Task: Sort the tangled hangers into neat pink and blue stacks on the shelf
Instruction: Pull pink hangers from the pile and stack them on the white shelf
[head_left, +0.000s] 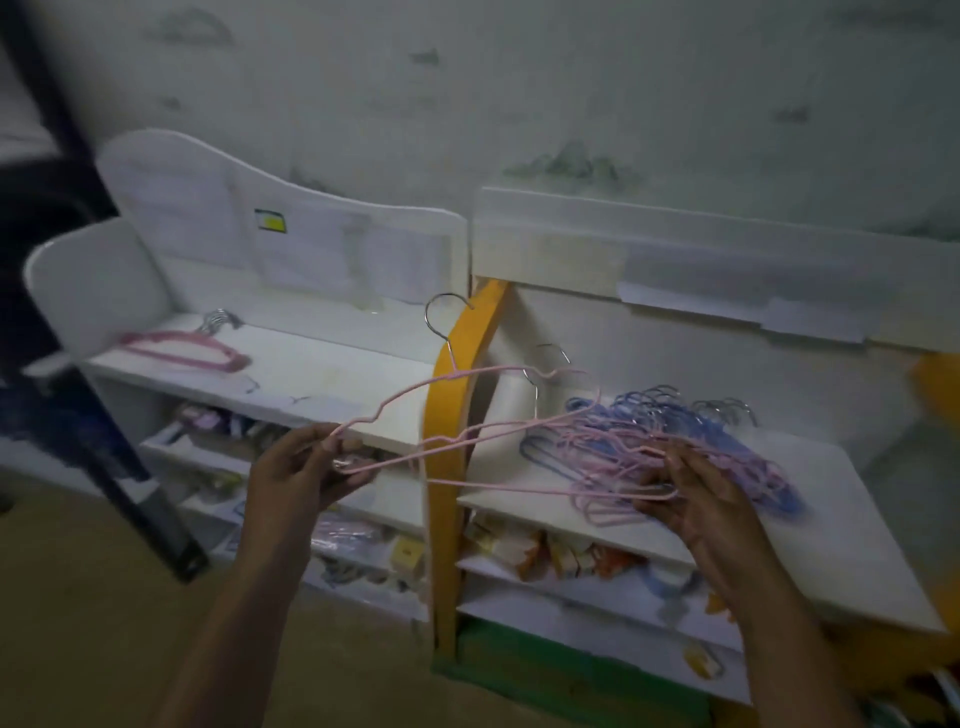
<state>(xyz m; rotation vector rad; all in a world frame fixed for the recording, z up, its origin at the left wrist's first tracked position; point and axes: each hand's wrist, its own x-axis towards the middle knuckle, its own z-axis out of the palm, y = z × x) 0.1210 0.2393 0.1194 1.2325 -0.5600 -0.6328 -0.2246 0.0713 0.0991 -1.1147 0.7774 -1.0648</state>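
Observation:
My left hand (306, 467) grips the end of a pink hanger (415, 387), held in the air across the gap between two shelves, its metal hook pointing up. A second pink hanger (498, 428) lies under it, stretching toward the right. My right hand (685, 493) pinches pink hanger wire at the edge of a tangled pile of pink and blue hangers (675, 431) on the right shelf top (841, 525). A small stack of pink hangers (192, 351) rests on the left shelf top (322, 369).
A yellow curved side panel (447, 415) separates the two shelf units. Lower shelves hold boxes and packets (550, 551). A white chair back (98, 286) stands at the left, with a dark slanted post (130, 483) beside it. The wall runs behind both units.

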